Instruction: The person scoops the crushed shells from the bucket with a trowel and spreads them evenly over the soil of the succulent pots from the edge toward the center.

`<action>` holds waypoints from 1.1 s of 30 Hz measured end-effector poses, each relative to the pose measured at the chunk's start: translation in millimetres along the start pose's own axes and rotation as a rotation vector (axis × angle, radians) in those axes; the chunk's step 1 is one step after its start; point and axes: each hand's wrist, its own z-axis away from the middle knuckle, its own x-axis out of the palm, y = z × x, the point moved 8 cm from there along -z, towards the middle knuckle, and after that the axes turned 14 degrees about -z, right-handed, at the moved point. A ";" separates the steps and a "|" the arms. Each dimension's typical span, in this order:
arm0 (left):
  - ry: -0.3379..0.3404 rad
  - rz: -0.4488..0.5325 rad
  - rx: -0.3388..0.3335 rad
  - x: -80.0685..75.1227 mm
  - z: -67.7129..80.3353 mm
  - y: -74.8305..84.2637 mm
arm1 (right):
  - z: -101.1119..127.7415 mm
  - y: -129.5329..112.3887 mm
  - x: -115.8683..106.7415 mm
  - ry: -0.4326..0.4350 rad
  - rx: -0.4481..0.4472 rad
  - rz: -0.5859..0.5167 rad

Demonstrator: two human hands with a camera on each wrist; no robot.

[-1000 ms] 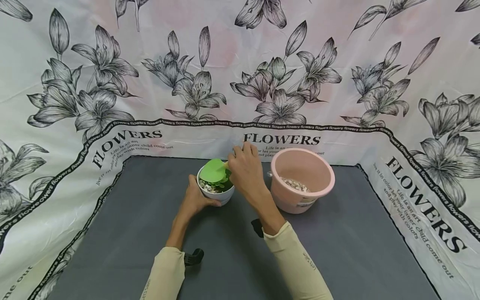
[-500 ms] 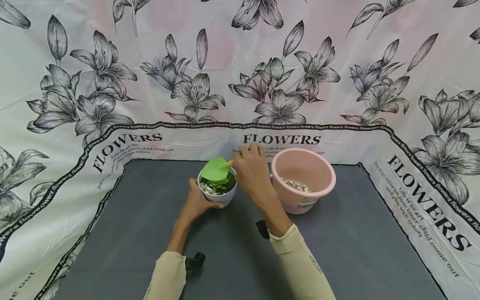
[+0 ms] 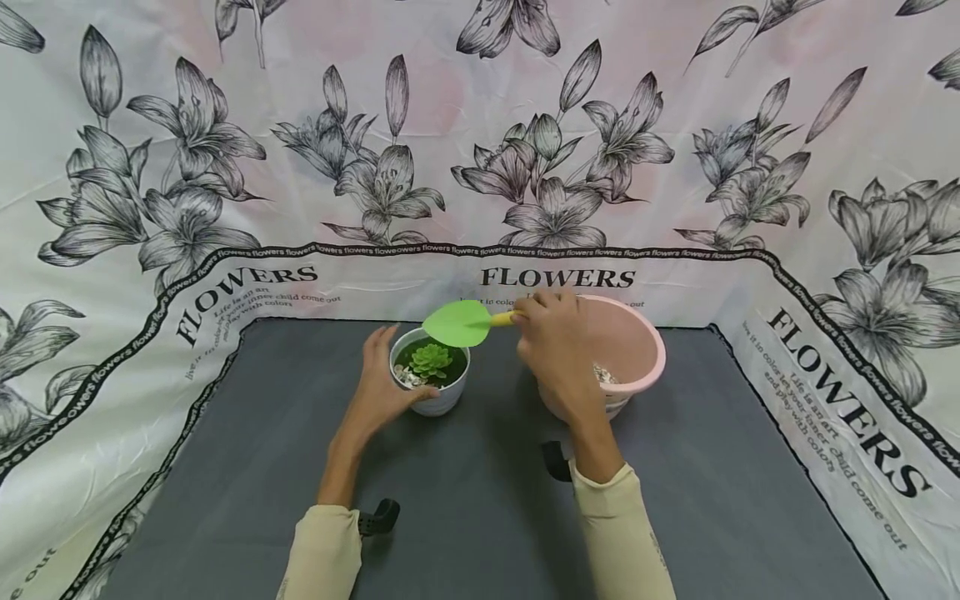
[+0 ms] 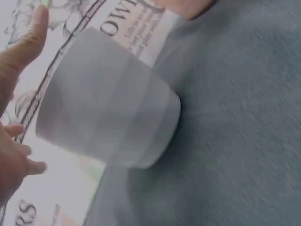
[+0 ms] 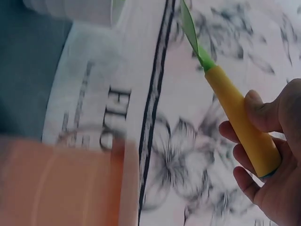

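A green-bladed hand trowel with a yellow handle is in my right hand, fingers and thumb wrapped round the handle. Its blade is raised over the right rim of a small white flowerpot. Inside the pot, a green succulent grows with pale pebbles beside it. My left hand is spread at the pot's left side. In the left wrist view its fingers stand loose and apart from the pot wall.
Right of the pot stands a pink bucket with pale pebbles in its bottom, partly behind my right hand. A grey cloth covers the table. Flower-printed fabric rises behind and at both sides.
The trowel has lifted off the plant and moved right with my right hand, which now overlaps the bucket. My left hand has loosened from the pot, its fingers straightening.
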 end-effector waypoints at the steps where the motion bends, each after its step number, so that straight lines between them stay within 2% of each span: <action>1: 0.012 0.000 0.016 -1.2 -1.4 5.6 | 2.0 5.3 -5.8 0.006 0.016 0.000; 7: 0.071 -0.017 0.127 -5.8 -11.1 42.9 | 12.7 31.4 -42.0 0.056 0.068 0.043; 12: 0.064 -0.020 0.181 2.5 -19.7 68.8 | 27.6 52.1 -70.0 0.107 0.130 0.050; 18: 0.058 -0.036 0.247 22.7 -27.9 92.7 | 47.8 74.7 -95.4 0.147 0.210 0.080; 24: 0.004 -0.006 0.305 46.1 -28.2 113.2 | 66.5 97.1 -113.7 0.176 0.263 0.083; 30: -0.060 -0.018 0.334 73.8 -28.2 134.3 | 74.9 114.2 -120.0 0.169 0.279 0.136; 33: -0.092 -0.024 0.364 86.8 -29.4 149.8 | 72.5 122.3 -115.9 0.126 0.268 0.175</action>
